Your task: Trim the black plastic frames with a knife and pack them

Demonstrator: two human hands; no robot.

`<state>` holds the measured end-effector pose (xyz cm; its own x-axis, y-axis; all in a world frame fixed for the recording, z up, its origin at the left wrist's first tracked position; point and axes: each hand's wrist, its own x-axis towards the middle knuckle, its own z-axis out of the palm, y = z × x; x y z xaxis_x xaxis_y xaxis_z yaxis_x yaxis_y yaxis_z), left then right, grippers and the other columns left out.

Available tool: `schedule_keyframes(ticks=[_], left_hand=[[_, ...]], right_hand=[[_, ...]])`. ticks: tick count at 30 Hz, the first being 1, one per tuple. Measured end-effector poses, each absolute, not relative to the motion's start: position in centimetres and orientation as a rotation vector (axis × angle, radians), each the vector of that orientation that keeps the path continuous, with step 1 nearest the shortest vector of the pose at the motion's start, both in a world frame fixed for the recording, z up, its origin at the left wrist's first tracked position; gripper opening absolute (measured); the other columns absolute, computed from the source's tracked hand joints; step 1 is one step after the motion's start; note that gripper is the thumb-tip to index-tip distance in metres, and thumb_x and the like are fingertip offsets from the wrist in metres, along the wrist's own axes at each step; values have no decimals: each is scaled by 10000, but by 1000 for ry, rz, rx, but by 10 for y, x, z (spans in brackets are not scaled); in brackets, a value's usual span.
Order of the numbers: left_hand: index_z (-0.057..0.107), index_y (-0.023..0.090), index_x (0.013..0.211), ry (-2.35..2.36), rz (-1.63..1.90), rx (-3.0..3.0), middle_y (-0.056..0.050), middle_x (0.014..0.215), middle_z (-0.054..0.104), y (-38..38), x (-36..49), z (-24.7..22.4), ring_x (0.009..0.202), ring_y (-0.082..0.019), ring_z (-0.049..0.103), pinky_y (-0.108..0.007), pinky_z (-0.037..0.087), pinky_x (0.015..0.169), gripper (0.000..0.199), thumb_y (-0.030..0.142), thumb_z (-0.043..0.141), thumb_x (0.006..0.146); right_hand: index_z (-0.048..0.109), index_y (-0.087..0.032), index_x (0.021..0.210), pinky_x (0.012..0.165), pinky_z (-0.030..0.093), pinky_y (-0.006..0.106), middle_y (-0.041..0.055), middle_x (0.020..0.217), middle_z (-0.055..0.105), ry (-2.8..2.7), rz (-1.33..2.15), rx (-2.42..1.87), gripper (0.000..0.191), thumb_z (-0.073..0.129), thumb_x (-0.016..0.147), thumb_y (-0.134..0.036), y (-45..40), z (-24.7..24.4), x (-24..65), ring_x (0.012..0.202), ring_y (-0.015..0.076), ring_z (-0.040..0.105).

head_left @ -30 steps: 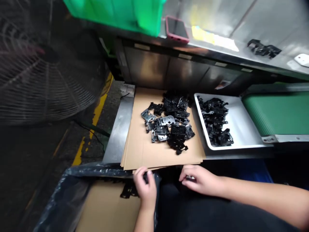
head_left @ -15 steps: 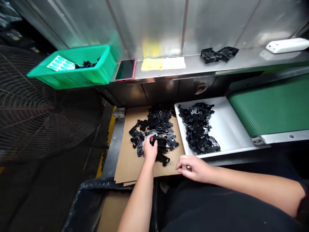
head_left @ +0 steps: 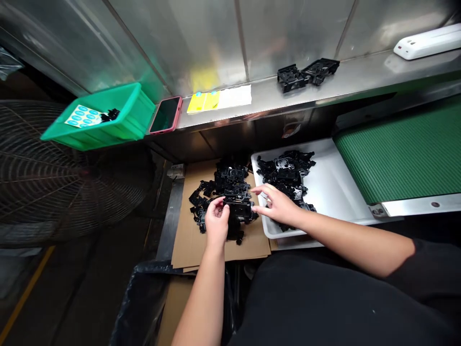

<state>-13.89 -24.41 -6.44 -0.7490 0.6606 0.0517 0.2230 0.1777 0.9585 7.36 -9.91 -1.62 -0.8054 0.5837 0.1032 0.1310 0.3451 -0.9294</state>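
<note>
My left hand (head_left: pixel 216 221) is closed on the left end of a black plastic part (head_left: pixel 238 210), a rectangular frame-like moulding held above the pile. At the part's right end is my right hand (head_left: pixel 276 205), thumb and fingers spread apart; whether the fingertips touch it I cannot tell. Under and behind lies a heap of similar black plastic parts (head_left: pixel 230 178) on a cardboard sheet (head_left: pixel 187 245). To the right, a white tray (head_left: pixel 338 202) holds more black parts (head_left: pixel 288 175) along its left side, partly hidden by my right hand.
A steel shelf (head_left: pixel 266 103) runs across the back, bearing a green bin (head_left: pixel 126 125), a phone (head_left: pixel 165 115), yellow notes (head_left: pixel 203 102), two black parts (head_left: pixel 306 74) and a white device (head_left: pixel 428 42). A green conveyor belt (head_left: pixel 406 154) lies right, a fan (head_left: pixel 82 173) left.
My left hand has lifted the black part a little from the heap. My right hand has moved up and left to its right end, its fingers opening. The camera view has shifted and tilted.
</note>
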Motion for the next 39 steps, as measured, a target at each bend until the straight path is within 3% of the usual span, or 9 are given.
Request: schedule_keyframes(ticks=[5,10,15,21,24,28,33,36,39], left_hand=[[712,180,1191,2123,1668,769,-105,1139,726,-241,-112,-61,1052,-224,708,-417,575,1025,365,378,743,885],[710,183,1176,2262,1746,666,-114,1295,679,-243,-122,-69,1250,-274,627,-516,484,1162,323,338,775,900],[677,164,1269,2152,1802,521,-107,1282,703,-250,-141,-70,1173,-271,689,-523,582,1029,365,397,720,992],[651,201,1368,1911,1865,429,-145,1342,713,-257,-142,-50,1178,-248,721,-448,590,1050,492,460,723,956],[614,266,1454,1733,1877,470,-146,1486,662,-265,-120,-29,1261,-246,701,-412,586,1073,560,515,693,959],[606,311,1478,1523,1863,509,-132,1601,587,-277,-73,1,1352,-266,659,-383,596,1055,617,544,756,927],[363,453,1644,1412,1926,477,-60,1636,558,-292,-35,31,1301,-186,682,-331,550,1132,844,420,811,929],[268,449,1692,1462,1953,524,-83,1581,595,-300,-28,42,1150,-202,746,-386,592,1099,961,435,828,912],[274,439,1695,1554,1956,612,-98,1567,597,-307,-24,49,1222,-268,736,-463,600,1105,953,524,805,909]], right_hand=[[781,-179,1133,1010,526,411,86,1149,694,-2211,1543,-600,265,840,889,-265,-90,-44,42,1038,232,657],[777,-154,1271,1109,478,428,130,1286,612,-2155,1594,-614,362,793,911,-181,-95,-64,7,1168,252,630],[793,-214,1255,1100,473,410,84,1265,586,-2090,1675,-538,365,829,895,-254,-101,-61,-14,1107,224,603],[758,-183,1046,742,525,299,7,852,600,-1901,1935,-613,211,786,925,-354,-104,-43,-24,773,154,551],[678,-179,940,476,362,234,-53,646,462,-1787,2113,-673,369,589,1038,-523,-111,-29,-12,534,105,394],[633,-199,859,396,266,213,-83,577,394,-1714,2260,-718,412,564,1040,-563,-125,-3,19,466,85,315],[780,-202,977,764,612,329,38,890,731,-2033,1975,-455,286,690,1012,-471,-122,34,53,817,174,668],[755,-219,1282,1033,576,448,60,1079,727,-2193,1666,-340,356,503,1118,-409,-114,57,72,1067,227,688],[682,-211,1392,966,602,409,76,1165,696,-2321,1278,-192,385,393,1155,-305,-119,78,90,1057,214,701]])
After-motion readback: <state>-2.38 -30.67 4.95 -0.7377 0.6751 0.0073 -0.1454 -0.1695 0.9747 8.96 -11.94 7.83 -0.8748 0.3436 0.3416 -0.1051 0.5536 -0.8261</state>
